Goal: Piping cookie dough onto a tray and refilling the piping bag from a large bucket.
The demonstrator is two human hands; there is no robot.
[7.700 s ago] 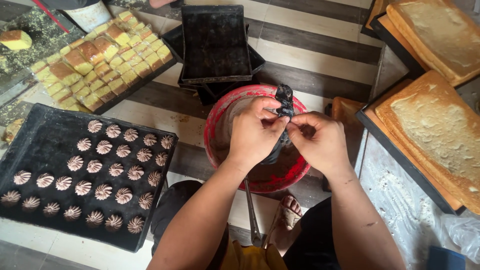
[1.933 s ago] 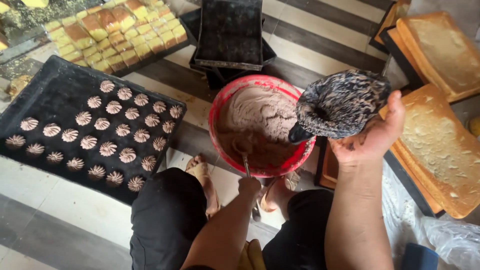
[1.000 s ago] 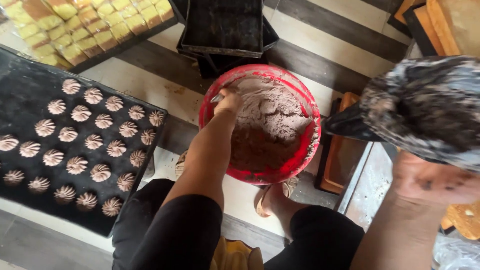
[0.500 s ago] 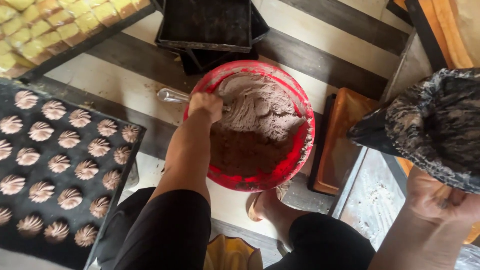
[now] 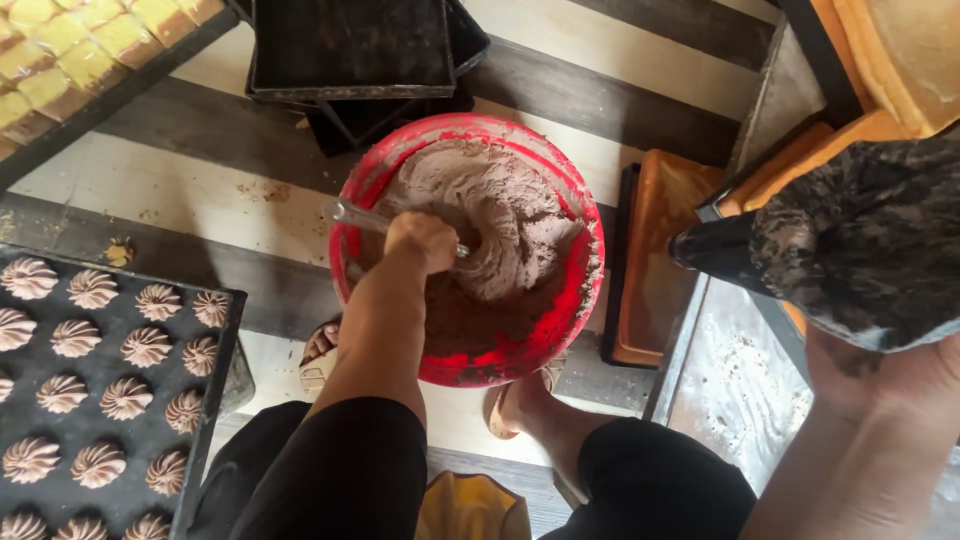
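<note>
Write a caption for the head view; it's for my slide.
Left hand scoops brown batter with a spoon; right hand holds a piping bag.

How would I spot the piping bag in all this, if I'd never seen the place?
Start from the big red bowl of brown batter in the middle, where the left hand grips a metal utensil. Look right: the right hand holds up the piping bag. It is the only soft, batter-smeared cone, with a dark nozzle pointing at the bowl.

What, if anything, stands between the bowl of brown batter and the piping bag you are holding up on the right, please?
Nothing visible does. The left hand grips a metal spoon in the batter of the red bowl. The right hand holds the piping bag up beside the bowl, with only open air between them.
</note>
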